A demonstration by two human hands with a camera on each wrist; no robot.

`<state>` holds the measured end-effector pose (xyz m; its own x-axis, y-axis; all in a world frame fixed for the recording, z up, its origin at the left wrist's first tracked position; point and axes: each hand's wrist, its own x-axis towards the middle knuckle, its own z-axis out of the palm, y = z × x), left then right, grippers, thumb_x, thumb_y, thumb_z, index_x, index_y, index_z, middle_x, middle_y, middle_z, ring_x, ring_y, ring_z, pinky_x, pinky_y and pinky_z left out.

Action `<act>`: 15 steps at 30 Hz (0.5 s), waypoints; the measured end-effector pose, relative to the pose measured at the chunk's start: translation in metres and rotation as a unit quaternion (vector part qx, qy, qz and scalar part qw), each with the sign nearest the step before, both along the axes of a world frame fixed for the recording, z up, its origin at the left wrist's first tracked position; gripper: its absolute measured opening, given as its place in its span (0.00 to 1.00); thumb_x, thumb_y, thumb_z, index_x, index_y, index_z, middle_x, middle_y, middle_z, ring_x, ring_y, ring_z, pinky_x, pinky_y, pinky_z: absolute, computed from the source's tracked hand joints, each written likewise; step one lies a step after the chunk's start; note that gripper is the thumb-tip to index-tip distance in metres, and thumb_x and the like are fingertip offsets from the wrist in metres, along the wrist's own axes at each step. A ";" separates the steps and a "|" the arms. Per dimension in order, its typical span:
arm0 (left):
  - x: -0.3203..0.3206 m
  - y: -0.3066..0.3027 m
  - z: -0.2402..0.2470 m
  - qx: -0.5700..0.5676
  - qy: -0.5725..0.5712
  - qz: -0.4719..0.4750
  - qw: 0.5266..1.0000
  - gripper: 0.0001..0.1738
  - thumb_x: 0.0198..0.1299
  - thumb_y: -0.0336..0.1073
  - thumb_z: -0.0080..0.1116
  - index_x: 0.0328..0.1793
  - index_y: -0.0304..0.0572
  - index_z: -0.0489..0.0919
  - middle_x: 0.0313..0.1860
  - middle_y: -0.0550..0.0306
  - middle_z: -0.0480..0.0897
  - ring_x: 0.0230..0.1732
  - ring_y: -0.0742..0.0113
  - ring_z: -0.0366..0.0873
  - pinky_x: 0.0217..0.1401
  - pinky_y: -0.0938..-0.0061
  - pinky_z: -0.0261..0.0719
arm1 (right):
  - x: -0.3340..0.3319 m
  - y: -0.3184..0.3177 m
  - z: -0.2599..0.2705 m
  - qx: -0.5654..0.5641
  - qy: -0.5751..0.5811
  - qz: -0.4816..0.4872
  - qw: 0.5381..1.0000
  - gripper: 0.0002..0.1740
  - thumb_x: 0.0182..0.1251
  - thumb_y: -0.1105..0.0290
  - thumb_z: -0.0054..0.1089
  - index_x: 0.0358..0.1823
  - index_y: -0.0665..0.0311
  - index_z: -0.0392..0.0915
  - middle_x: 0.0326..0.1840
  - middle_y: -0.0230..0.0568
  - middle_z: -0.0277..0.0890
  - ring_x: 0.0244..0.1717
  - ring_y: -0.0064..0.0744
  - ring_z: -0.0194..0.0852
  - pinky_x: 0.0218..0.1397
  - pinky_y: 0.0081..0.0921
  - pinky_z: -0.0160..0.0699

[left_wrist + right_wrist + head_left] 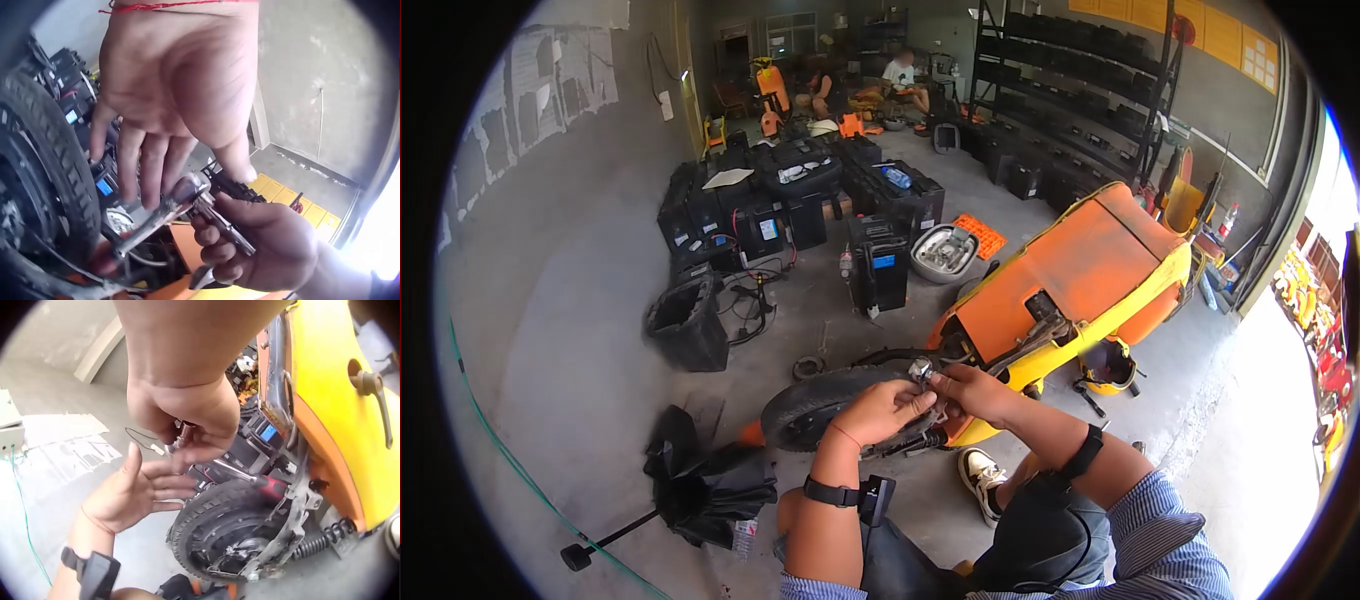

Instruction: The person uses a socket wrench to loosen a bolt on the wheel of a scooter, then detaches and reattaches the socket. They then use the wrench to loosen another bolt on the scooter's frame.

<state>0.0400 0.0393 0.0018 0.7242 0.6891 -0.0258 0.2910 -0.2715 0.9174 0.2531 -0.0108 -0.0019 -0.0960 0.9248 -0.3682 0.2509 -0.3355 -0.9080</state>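
My right hand point(978, 393) grips the long chrome socket point(230, 228) fitted to a ratchet wrench point(186, 187). The wrench's shaft runs away from the hand to a red and black handle point(274, 487), close over the wheel in the right wrist view. Palm up, my left hand point(124, 499) has its fingers straight, the tips right beside the ratchet head. Below both hands, a black-tyred wheel point(187, 540) belongs to an orange and yellow scooter point(1070, 270) lying tipped over on the floor.
A black bin point(687, 325) and a crumpled black bag point(700, 480) stand at left. Black battery boxes point(880, 265), cables and a grey tub point(945, 252) lie beyond the wheel. A yellow helmet point(1110, 368) sits right of the scooter. People sit at the back near shelves point(1080, 60).
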 end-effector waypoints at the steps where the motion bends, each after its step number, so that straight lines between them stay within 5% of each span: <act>1: -0.009 0.000 0.000 0.007 0.046 0.070 0.996 0.35 0.67 0.59 0.60 0.60 0.29 0.77 0.48 0.45 0.86 0.50 0.59 0.84 0.55 0.69 0.80 | -0.005 0.003 0.006 -0.038 0.027 -0.005 0.999 0.33 0.77 0.52 0.54 0.74 0.64 0.63 0.36 0.36 0.80 0.35 0.27 0.78 0.34 0.20 0.77; 2: -0.019 -0.001 -0.004 0.075 0.039 0.158 0.984 0.33 0.66 0.57 0.63 0.60 0.31 0.78 0.46 0.45 0.86 0.46 0.59 0.85 0.51 0.68 0.82 | -0.005 0.010 0.003 -0.096 0.027 0.018 0.995 0.29 0.76 0.51 0.54 0.66 0.65 0.68 0.33 0.35 0.78 0.30 0.26 0.74 0.30 0.21 0.73; 5: -0.054 -0.002 0.003 0.072 0.033 0.231 0.970 0.30 0.66 0.53 0.64 0.60 0.32 0.78 0.44 0.44 0.86 0.46 0.58 0.85 0.51 0.68 0.82 | -0.019 0.034 -0.011 -0.204 -0.037 0.085 0.975 0.24 0.75 0.49 0.55 0.51 0.65 0.75 0.28 0.33 0.74 0.22 0.24 0.67 0.22 0.24 0.65; 7: -0.072 -0.002 -0.006 0.067 0.056 0.231 0.969 0.29 0.66 0.51 0.63 0.61 0.32 0.78 0.44 0.44 0.87 0.46 0.56 0.85 0.51 0.68 0.81 | -0.029 0.040 -0.016 -0.257 -0.096 0.126 0.953 0.24 0.74 0.47 0.55 0.42 0.65 0.77 0.26 0.33 0.71 0.19 0.23 0.64 0.18 0.26 0.60; 9: -0.088 -0.004 -0.010 0.093 0.176 0.184 0.963 0.29 0.66 0.50 0.63 0.63 0.32 0.77 0.44 0.43 0.87 0.45 0.56 0.85 0.51 0.67 0.81 | -0.036 0.050 -0.016 -0.190 -0.194 0.260 0.927 0.26 0.73 0.46 0.56 0.33 0.65 0.76 0.25 0.33 0.68 0.19 0.22 0.61 0.16 0.27 0.53; 12: -0.096 -0.006 -0.010 0.080 0.162 0.207 0.961 0.31 0.65 0.51 0.64 0.64 0.33 0.77 0.45 0.44 0.86 0.46 0.54 0.85 0.52 0.66 0.81 | -0.030 0.043 0.014 -0.033 -0.089 0.109 0.989 0.29 0.74 0.42 0.54 0.41 0.66 0.80 0.23 0.31 0.66 0.18 0.22 0.57 0.19 0.23 0.56; 15: -0.098 -0.005 -0.010 0.064 0.139 0.218 0.964 0.31 0.64 0.51 0.64 0.64 0.33 0.77 0.45 0.44 0.86 0.47 0.53 0.85 0.53 0.66 0.81 | -0.001 0.036 0.075 -0.014 0.050 0.008 0.999 0.24 0.75 0.52 0.60 0.55 0.68 0.75 0.25 0.23 0.61 0.18 0.16 0.52 0.18 0.20 0.52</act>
<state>-0.0576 0.0346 -0.0079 0.3428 0.9367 -0.0716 0.6335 -0.1742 0.7539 0.2524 0.0254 0.0728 -0.1483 0.9121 -0.3821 0.1652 -0.3581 -0.9189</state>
